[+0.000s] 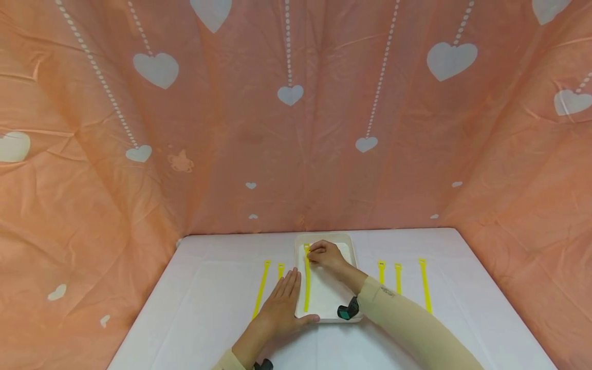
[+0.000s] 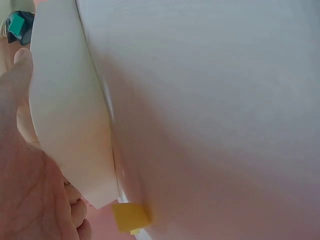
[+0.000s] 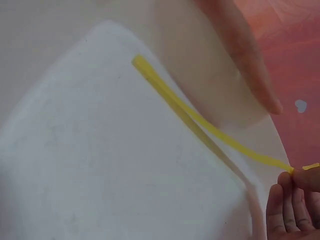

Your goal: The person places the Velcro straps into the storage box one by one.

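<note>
A yellow flat strap [image 1: 307,288] with a slotted head lies lengthwise along the left side of a shallow white tray [image 1: 327,298]. My right hand [image 1: 329,255] pinches it just below the head, between thumb and fingertips. In the right wrist view the strap [image 3: 215,131] rises from the tray floor towards the pinch, its shadow beneath. Straight fingers of my left hand [image 1: 282,308] rest along the tray's left rim, and the thumb reaches the near left corner. The left wrist view shows that hand [image 2: 35,195] against the tray's outer wall [image 2: 75,110].
Left of the tray lie two more yellow straps, one farther out [image 1: 261,288] and one partly behind the left hand [image 1: 280,271]. Several others, such as the outermost strap [image 1: 425,285], lie at right, two partly behind the right sleeve [image 1: 407,318]. An orange heart-patterned curtain [image 1: 296,169] surrounds the white table [image 1: 203,293].
</note>
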A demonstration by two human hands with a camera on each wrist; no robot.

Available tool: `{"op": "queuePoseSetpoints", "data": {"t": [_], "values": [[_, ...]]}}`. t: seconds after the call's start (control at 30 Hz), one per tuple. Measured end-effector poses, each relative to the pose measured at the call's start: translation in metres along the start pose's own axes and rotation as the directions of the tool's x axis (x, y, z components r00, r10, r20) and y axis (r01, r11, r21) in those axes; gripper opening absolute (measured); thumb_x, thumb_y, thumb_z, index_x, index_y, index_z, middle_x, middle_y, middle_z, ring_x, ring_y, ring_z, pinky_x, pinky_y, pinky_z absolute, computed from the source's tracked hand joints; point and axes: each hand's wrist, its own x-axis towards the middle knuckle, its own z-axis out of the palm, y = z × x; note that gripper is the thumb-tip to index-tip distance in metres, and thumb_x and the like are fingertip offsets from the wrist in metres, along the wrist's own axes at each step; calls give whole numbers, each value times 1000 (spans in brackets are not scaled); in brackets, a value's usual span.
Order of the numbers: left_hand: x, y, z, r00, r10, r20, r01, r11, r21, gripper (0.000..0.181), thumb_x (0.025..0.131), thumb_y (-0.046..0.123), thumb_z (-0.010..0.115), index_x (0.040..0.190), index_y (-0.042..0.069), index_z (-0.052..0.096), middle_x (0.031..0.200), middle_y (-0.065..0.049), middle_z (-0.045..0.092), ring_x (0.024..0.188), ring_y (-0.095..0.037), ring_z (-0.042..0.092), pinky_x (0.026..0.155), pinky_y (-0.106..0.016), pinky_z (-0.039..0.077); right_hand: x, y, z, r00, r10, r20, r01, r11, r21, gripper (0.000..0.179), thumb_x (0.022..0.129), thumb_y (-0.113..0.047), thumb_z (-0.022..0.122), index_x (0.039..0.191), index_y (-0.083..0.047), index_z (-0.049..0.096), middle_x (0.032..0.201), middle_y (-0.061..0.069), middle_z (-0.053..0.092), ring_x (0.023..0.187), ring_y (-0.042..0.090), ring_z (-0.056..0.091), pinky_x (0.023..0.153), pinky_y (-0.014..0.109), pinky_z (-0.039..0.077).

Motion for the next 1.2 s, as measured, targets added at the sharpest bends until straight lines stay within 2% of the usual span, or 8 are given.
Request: {"op": "queuePoseSetpoints", "data": {"t": [0.3,0.5,0.67,1.0,1.2], "values": [[-2,3,-2,1000,17,-16,-17,1000,11,117,95,77,60,168,-6,21,177,-23,16,165,-37,18,134,-50,19,3,3,6,1000,-7,-3,7,999,-46,15,91,8,77,103,9,68,83,7,76,68,9,69,64,22,60],[-3,5,-3,1000,14,-14,-14,1000,26,117,95,77,60,168,-5,21,178,-22,16,165,-36,18,134,-49,19,5,7,9,1000,-12,-11,11,998,-69,15,90,9,78,102,8,69,84,10,76,70,10,69,67,26,62],[-2,5,-3,1000,15,-12,-14,999,38,117,96,78,59,169,-5,20,178,-22,15,165,-36,18,134,-48,19,8,8,11,999,-45,3,45,990,-133,15,89,10,78,100,8,68,84,13,75,70,13,70,67,29,63],[-3,3,-3,1000,14,-8,-14,999,41,118,95,80,57,169,-5,20,178,-22,15,165,-35,17,134,-48,19,11,8,15,997,-67,42,75,974,-216,13,90,10,76,99,7,67,84,14,72,69,15,69,64,27,61],[-2,3,-3,1000,11,-7,-11,999,33,117,95,79,58,168,-5,21,178,-22,16,165,-35,17,134,-48,19,12,8,16,997,-63,34,69,970,-235,14,89,10,77,97,6,66,82,13,71,69,16,68,63,26,60]]}}
